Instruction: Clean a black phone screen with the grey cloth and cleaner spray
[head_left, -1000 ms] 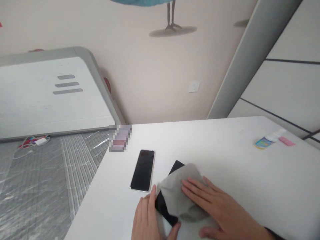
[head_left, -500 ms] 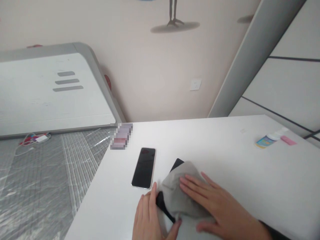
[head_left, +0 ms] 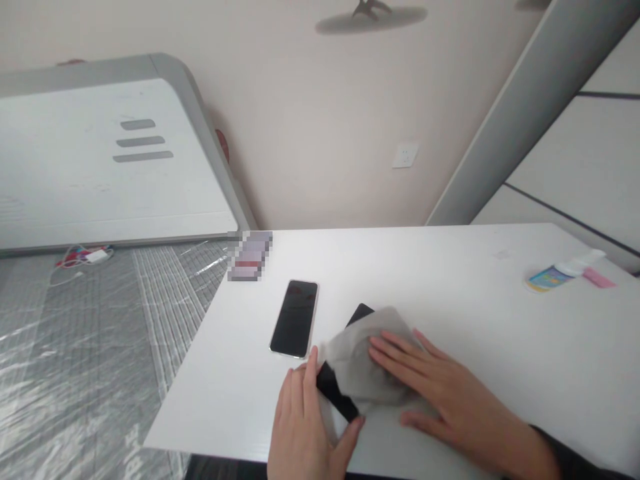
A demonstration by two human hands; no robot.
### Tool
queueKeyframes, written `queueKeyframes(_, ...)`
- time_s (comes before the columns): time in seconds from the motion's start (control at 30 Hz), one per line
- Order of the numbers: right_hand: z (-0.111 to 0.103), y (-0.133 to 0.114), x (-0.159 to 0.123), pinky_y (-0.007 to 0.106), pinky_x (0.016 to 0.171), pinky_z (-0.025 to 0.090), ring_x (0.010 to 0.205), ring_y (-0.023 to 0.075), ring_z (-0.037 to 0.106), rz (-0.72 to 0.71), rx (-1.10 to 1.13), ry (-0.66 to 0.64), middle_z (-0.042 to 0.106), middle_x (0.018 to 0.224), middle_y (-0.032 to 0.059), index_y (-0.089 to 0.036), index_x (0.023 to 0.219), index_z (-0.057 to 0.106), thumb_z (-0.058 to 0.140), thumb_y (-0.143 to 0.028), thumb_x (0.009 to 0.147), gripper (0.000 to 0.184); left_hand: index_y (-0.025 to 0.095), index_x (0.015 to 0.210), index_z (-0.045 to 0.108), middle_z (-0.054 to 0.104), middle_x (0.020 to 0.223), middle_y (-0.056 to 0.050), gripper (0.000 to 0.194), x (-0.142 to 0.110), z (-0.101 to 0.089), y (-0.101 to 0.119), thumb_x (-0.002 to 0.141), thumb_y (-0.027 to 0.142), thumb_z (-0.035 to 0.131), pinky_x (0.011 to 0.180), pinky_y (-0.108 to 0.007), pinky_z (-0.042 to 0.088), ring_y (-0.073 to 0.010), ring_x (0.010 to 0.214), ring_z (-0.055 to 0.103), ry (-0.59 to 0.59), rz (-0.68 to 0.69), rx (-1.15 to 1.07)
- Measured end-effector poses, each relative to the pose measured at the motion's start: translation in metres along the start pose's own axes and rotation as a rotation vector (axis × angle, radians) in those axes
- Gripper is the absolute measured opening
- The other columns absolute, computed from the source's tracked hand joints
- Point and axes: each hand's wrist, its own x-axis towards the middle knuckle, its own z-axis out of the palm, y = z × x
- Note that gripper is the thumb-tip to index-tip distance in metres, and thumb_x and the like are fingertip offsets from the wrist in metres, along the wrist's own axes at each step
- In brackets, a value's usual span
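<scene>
**Grey cloth (head_left: 373,357) draped over a black phone (head_left: 334,390)**

The left hand (head_left: 305,423) pinches the phone's near edge between thumb and fingers; the right hand (head_left: 450,393) lies spread, pressing the cloth. The phone, on the white desk (head_left: 450,267) near its front edge, seems light, stiff, slippery and fragile, best held by its edges. A second phone (head_left: 294,319) lies just beside it; rightward, the desk runs on to a small blue-labelled bottle (head_left: 550,277).

Left hand (head_left: 305,427) and right hand (head_left: 450,393): both bare, five fingers each. Well behind the right hand's fingers, past the wrist, a black sleeve (head_left: 565,460) covers the forearm
</scene>
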Motion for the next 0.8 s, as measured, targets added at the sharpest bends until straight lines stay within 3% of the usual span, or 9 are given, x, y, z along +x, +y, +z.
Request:
queueKeyframes(0.07, -0.001, 0.01, 0.016, 0.06, 0.127, 0.025, 0.153, 0.0309, 0.038, 0.084, -0.05, 0.013, 0.041, 0.164, 0.0076, -0.029, 0.164, 0.026, 0.053, -0.065, 0.1, 0.078, 0.017, 0.164, 0.016, 0.063, 0.137, -0.017, 0.098, 0.0, 0.0, 0.002, 0.088, 0.042, 0.073, 0.097, -0.045, 0.058, -0.0333, 0.123, 0.064, 0.01, -0.016, -0.017)
queueKeyframes(0.17, 0.004, -0.009, 0.041, 0.065, 0.126, 0.024, 0.155, 0.0354, 0.033, 0.055, 0.003, -0.079, 0.035, 0.166, 0.0122, -0.019, 0.162, 0.03, 0.053, -0.079, 0.091, 0.095, 0.016, 0.162, 0.021, 0.063, 0.136, -0.017, 0.097, 0.002, -0.002, 0.005, 0.085, 0.043, 0.075, 0.097, -0.045, 0.058, -0.0329, 0.124, 0.063, 0.035, -0.03, -0.039)
queueKeyframes(0.27, 0.007, -0.041, 0.038, 0.057, 0.13, 0.021, 0.154, 0.031, 0.035, -0.127, 0.144, -0.228, 0.036, 0.165, 0.0093, -0.018, 0.162, 0.031, 0.053, -0.082, 0.088, 0.101, 0.015, 0.16, 0.024, 0.064, 0.131, -0.016, 0.092, 0.005, -0.005, 0.007, 0.084, 0.03, 0.073, 0.095, -0.044, 0.059, -0.0314, 0.118, 0.065, 0.046, -0.037, -0.054)
queueKeyframes(0.33, 0.004, -0.044, 0.021, 0.049, 0.131, 0.019, 0.152, 0.0263, 0.039, -0.187, 0.182, -0.256, 0.039, 0.164, 0.0062, -0.02, 0.163, 0.03, 0.054, -0.077, 0.092, 0.094, 0.015, 0.161, 0.024, 0.066, 0.122, -0.014, 0.089, 0.007, -0.008, 0.009, 0.084, 0.021, 0.068, 0.092, -0.041, 0.059, -0.0288, 0.11, 0.067, 0.027, -0.045, -0.077)
queueKeyframes(0.47, -0.007, -0.004, -0.005, 0.051, 0.131, 0.017, 0.15, 0.0249, 0.043, -0.077, 0.045, -0.119, 0.043, 0.163, 0.0036, -0.031, 0.165, 0.022, 0.053, -0.064, 0.1, 0.079, 0.017, 0.162, 0.02, 0.064, 0.127, -0.014, 0.096, 0.007, -0.012, 0.013, 0.083, 0.027, 0.073, 0.096, -0.044, 0.058, -0.0314, 0.118, 0.063, -0.009, -0.06, -0.096)
queueKeyframes(0.57, -0.002, 0.017, 0.013, 0.059, 0.129, 0.021, 0.152, 0.0297, 0.039, 0.009, -0.079, -0.016, 0.04, 0.164, 0.0072, -0.029, 0.165, 0.019, 0.052, -0.062, 0.101, 0.079, 0.019, 0.161, 0.021, 0.064, 0.13, -0.014, 0.098, 0.004, -0.01, 0.014, 0.083, 0.036, 0.077, 0.097, -0.046, 0.058, -0.0326, 0.121, 0.063, 0.002, -0.097, -0.085)
queueKeyframes(0.63, 0.008, 0.007, 0.034, 0.059, 0.129, 0.022, 0.154, 0.0334, 0.035, -0.008, -0.085, -0.003, 0.037, 0.166, 0.0113, -0.022, 0.165, 0.02, 0.055, -0.073, 0.095, 0.093, 0.019, 0.161, 0.021, 0.064, 0.132, -0.015, 0.1, 0.002, -0.007, 0.012, 0.081, 0.036, 0.078, 0.096, -0.044, 0.059, -0.0331, 0.122, 0.064, 0.005, -0.091, -0.067)
queueKeyframes(0.7, 0.019, -0.017, 0.044, 0.054, 0.13, 0.023, 0.154, 0.0328, 0.036, -0.111, -0.033, -0.036, 0.035, 0.166, 0.0119, -0.018, 0.165, 0.019, 0.057, -0.079, 0.088, 0.105, 0.017, 0.162, 0.021, 0.063, 0.138, -0.017, 0.103, 0.001, -0.002, 0.008, 0.077, 0.032, 0.077, 0.098, -0.045, 0.058, -0.0352, 0.125, 0.062, 0.003, -0.057, -0.029)
queueKeyframes(0.8, 0.025, -0.043, 0.032, 0.037, 0.127, 0.032, 0.145, 0.0206, 0.05, -0.29, 0.006, -0.079, 0.044, 0.161, 0.0037, -0.024, 0.166, 0.011, 0.055, -0.057, 0.102, 0.084, 0.014, 0.162, 0.021, 0.061, 0.142, -0.019, 0.105, 0.001, 0.001, 0.003, 0.07, 0.019, 0.07, 0.1, -0.043, 0.056, -0.0354, 0.125, 0.062, -0.01, -0.011, 0.007)
